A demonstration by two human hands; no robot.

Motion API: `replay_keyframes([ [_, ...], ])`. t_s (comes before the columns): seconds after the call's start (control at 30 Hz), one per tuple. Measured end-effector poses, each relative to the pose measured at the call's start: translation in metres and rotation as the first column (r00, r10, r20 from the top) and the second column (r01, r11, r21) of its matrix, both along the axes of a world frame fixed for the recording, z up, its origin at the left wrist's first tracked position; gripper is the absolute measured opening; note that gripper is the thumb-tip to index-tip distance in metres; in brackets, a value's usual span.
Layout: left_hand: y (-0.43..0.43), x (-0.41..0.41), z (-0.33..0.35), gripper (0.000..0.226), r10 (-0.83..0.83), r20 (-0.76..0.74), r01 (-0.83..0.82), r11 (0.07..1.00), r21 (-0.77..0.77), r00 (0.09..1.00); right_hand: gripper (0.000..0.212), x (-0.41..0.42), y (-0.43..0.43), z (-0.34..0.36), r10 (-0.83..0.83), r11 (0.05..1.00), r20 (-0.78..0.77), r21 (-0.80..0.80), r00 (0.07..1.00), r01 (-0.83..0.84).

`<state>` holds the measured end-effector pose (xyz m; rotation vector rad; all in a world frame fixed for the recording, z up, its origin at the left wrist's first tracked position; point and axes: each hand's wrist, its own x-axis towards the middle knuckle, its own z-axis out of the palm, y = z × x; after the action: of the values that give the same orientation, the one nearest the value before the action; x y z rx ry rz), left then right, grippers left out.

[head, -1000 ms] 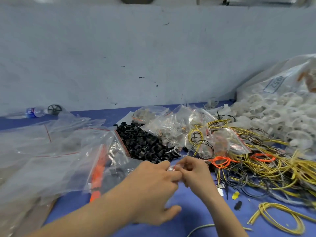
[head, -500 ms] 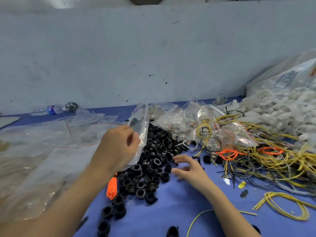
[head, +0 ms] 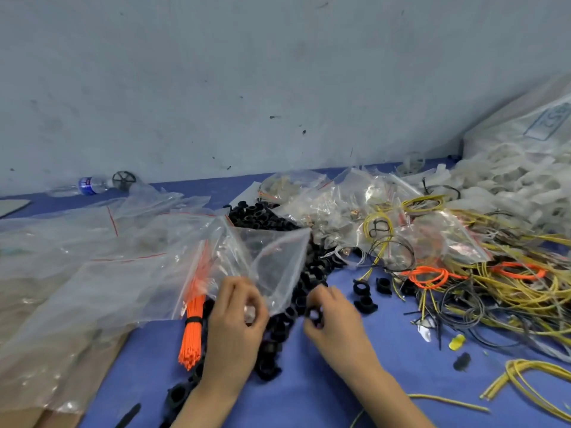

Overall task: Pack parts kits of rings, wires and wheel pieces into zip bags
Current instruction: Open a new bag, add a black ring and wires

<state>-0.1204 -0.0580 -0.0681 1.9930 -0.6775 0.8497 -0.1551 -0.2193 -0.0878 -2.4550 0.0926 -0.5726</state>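
L hand (head: 236, 322) fingers pinch zip bag (head: 275, 261) corner; R hand (head: 338, 325) fingers grip black ring (head: 315, 314) beside it.

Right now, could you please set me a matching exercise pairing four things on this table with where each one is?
1. bottle
2. orange sticks
3. white wheels
4. black ring

A. pinched in the right hand
B. heaped at far right
C. lying far back on the left
D. beside the left hand that holds a bag

Pairs: 1-C, 2-D, 3-B, 4-A.
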Motion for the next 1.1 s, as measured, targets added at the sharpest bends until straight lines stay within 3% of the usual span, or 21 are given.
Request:
replay_keyframes([
  [0.03, 0.001, 0.000, 0.002, 0.023, 0.026, 0.021, -0.025, 0.999, -0.019, 0.999, 0.018, -0.002, 0.000, 0.005, -0.105, 0.994, 0.131, 0.048, 0.986, 0.100],
  [0.1, 0.002, -0.003, 0.004, 0.033, 0.036, 0.020, -0.035, 0.998, -0.047, 0.999, 0.018, -0.009, 0.004, 0.020, -0.243, 0.969, 0.454, 0.155, 0.857, 0.193],
  [0.2, 0.001, -0.006, 0.001, 0.036, 0.005, -0.010, -0.005, 1.000, -0.019, 1.000, 0.013, -0.020, 0.021, 0.029, -0.072, 0.996, 0.733, 0.086, 0.676, 0.014],
  [0.27, -0.003, -0.008, -0.002, 0.039, -0.037, -0.016, 0.037, 0.999, -0.011, 0.999, 0.013, -0.021, 0.035, 0.026, 0.088, 0.994, 0.724, -0.021, 0.684, -0.105],
  [0.33, -0.008, -0.013, -0.006, 0.047, -0.073, -0.006, 0.073, 0.997, 0.013, 0.997, 0.009, -0.019, 0.041, 0.022, 0.146, 0.989, 0.634, -0.075, 0.760, -0.127],
  [0.43, -0.011, -0.016, -0.007, 0.044, -0.092, 0.009, 0.092, 0.996, 0.007, 0.996, 0.006, -0.012, 0.032, 0.017, 0.054, 0.983, 0.514, -0.177, 0.856, 0.044],
  [0.57, -0.016, -0.020, -0.006, 0.042, -0.124, 0.034, 0.124, 0.992, 0.001, 0.992, 0.013, -0.011, 0.023, 0.013, -0.044, 0.970, 0.460, -0.192, 0.887, 0.148],
  [0.63, -0.018, -0.023, -0.006, 0.042, -0.139, 0.052, 0.139, 0.990, 0.001, 0.989, 0.020, -0.013, 0.023, 0.016, -0.058, 0.977, 0.489, -0.152, 0.870, 0.150],
  [0.73, -0.019, -0.026, -0.008, 0.044, -0.149, 0.048, 0.150, 0.989, -0.013, 0.988, 0.017, -0.018, 0.014, 0.030, -0.085, 0.992, 0.639, -0.018, 0.764, 0.125],
  [0.83, -0.019, -0.027, -0.008, 0.045, -0.164, 0.031, 0.164, 0.986, -0.006, 0.986, 0.016, -0.018, -0.031, 0.049, -0.316, 0.945, 0.712, 0.180, 0.627, 0.271],
  [0.9, -0.019, -0.027, -0.008, 0.048, -0.185, 0.032, 0.185, 0.983, 0.009, 0.982, 0.018, -0.017, -0.077, 0.058, -0.576, 0.816, 0.554, 0.349, 0.601, 0.461],
  [0.93, -0.019, -0.028, -0.008, 0.049, -0.195, 0.024, 0.195, 0.981, 0.010, 0.980, 0.020, -0.015, -0.101, 0.059, -0.652, 0.758, 0.394, 0.345, 0.648, 0.553],
  [1.0, -0.019, -0.028, -0.010, 0.050, -0.211, 0.012, 0.211, 0.978, -0.004, 0.977, 0.025, -0.012, -0.139, 0.052, -0.649, 0.759, 0.020, 0.082, 0.761, 0.645],
  [1.07, -0.019, -0.026, -0.014, 0.049, -0.238, -0.020, 0.238, 0.971, -0.017, 0.971, 0.035, -0.014, -0.158, 0.044, -0.588, 0.793, -0.196, -0.333, 0.785, 0.511],
  [1.1, -0.020, -0.024, -0.016, 0.049, -0.250, -0.030, 0.250, 0.968, -0.021, 0.968, 0.038, -0.015, -0.160, 0.041, -0.573, 0.768, -0.232, -0.488, 0.786, 0.415],
])
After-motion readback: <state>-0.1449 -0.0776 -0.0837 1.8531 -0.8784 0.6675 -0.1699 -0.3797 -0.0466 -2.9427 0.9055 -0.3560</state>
